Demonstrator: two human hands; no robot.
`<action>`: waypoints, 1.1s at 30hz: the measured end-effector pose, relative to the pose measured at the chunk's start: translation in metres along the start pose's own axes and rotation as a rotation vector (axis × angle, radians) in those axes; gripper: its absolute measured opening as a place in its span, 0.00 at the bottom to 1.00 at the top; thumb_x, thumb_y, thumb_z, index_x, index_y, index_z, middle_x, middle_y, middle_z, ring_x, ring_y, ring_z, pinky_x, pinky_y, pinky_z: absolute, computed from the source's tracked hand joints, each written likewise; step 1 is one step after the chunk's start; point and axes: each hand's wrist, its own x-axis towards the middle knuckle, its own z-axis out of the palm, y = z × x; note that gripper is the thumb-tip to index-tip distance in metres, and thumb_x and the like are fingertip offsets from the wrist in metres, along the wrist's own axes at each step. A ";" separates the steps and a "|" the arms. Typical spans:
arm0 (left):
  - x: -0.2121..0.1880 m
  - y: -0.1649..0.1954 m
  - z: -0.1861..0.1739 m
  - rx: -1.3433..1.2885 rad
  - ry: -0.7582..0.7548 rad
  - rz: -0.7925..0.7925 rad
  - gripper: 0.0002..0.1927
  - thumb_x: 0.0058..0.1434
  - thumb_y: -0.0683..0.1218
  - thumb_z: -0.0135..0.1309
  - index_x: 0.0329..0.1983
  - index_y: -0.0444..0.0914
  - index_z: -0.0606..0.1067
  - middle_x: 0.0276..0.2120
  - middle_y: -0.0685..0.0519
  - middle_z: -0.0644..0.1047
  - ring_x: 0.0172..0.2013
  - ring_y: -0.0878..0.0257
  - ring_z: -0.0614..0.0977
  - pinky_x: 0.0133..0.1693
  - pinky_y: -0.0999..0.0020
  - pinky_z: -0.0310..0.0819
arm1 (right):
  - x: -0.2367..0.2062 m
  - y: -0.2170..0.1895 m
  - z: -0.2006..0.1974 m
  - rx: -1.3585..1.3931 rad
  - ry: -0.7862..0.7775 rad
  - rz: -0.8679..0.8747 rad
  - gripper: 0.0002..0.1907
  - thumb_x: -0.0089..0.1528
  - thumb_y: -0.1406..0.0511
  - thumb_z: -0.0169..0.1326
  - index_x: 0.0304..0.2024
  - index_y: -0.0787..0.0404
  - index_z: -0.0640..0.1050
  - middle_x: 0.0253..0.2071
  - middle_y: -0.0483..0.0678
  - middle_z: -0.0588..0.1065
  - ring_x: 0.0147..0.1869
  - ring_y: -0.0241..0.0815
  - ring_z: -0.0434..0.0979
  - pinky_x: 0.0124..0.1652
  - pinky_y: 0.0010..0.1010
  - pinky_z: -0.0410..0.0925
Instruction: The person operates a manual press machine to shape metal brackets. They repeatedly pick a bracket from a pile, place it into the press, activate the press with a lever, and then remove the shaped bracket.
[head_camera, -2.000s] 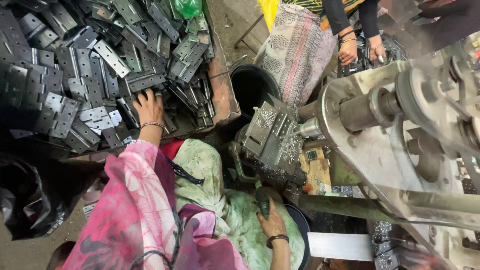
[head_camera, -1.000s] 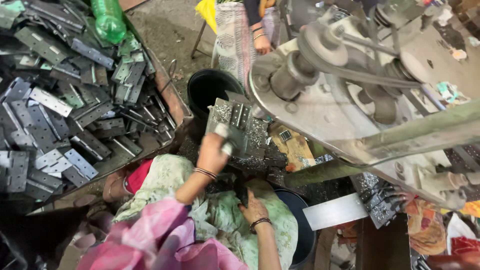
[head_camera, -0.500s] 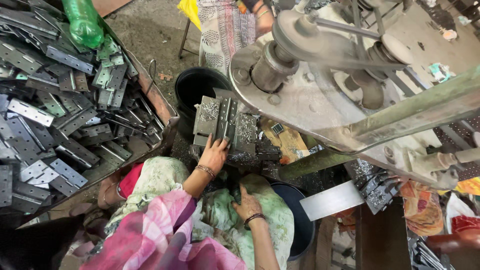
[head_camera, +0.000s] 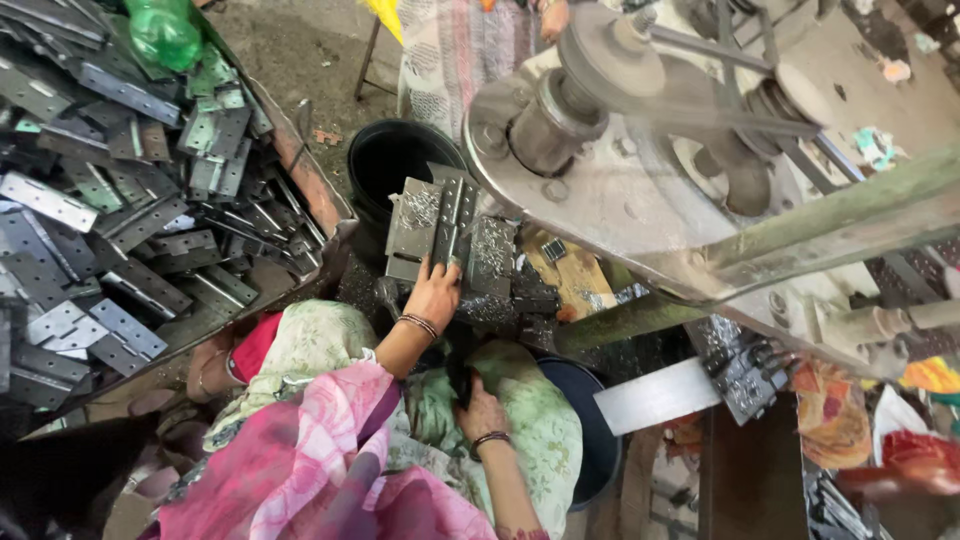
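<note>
The left hand (head_camera: 435, 292) reaches up to the bed of the press (head_camera: 640, 200), fingers spread and pressed on the lower end of a flat perforated metal plate (head_camera: 432, 222). The plate lies on the die block at the near edge of the machine, its long axis running away from the person toward the black bucket (head_camera: 395, 165) just beyond it, slightly tilted to the right. The fingers rest on the plate rather than curling round it; whether the thumb hooks under its edge cannot be told.

The right hand (head_camera: 482, 412) sits low on the lap, over green patterned cloth, fingers curled round a dark handle (head_camera: 462, 372) that rises toward the machine; the grip looks closed but its far side is hidden.

To the left, a rusty-edged tray (head_camera: 310, 195) holds a heap of grey metal plates (head_camera: 110, 230) lying every way, and a green plastic bottle (head_camera: 160, 32) lies at its far corner. A white flat strip (head_camera: 655, 395) juts out under the machine's right side, beside a dark blue tub (head_camera: 590, 430). Scraps of orange and red packaging (head_camera: 840, 420) lie at the lower right, shapes unclear.
</note>
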 end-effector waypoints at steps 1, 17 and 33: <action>0.000 0.001 -0.001 0.021 -0.013 0.014 0.14 0.65 0.46 0.45 0.39 0.36 0.81 0.56 0.46 0.73 0.53 0.50 0.73 0.69 0.38 0.51 | 0.005 0.002 -0.006 -0.032 -0.012 -0.004 0.45 0.57 0.55 0.62 0.73 0.49 0.56 0.47 0.65 0.78 0.52 0.66 0.79 0.53 0.52 0.72; -0.006 -0.003 -0.005 0.049 0.123 -0.064 0.18 0.61 0.47 0.47 0.49 0.39 0.80 0.62 0.48 0.70 0.64 0.47 0.68 0.67 0.30 0.47 | 0.015 0.022 0.073 0.103 0.130 -0.063 0.45 0.58 0.56 0.62 0.73 0.46 0.55 0.46 0.62 0.79 0.49 0.65 0.79 0.47 0.54 0.73; 0.023 -0.019 -0.001 0.075 -0.098 -0.220 0.18 0.66 0.49 0.43 0.49 0.42 0.81 0.65 0.54 0.71 0.71 0.44 0.58 0.65 0.20 0.35 | 0.017 0.024 0.025 0.005 0.105 -0.115 0.46 0.57 0.56 0.64 0.72 0.49 0.57 0.45 0.63 0.78 0.49 0.66 0.79 0.48 0.53 0.73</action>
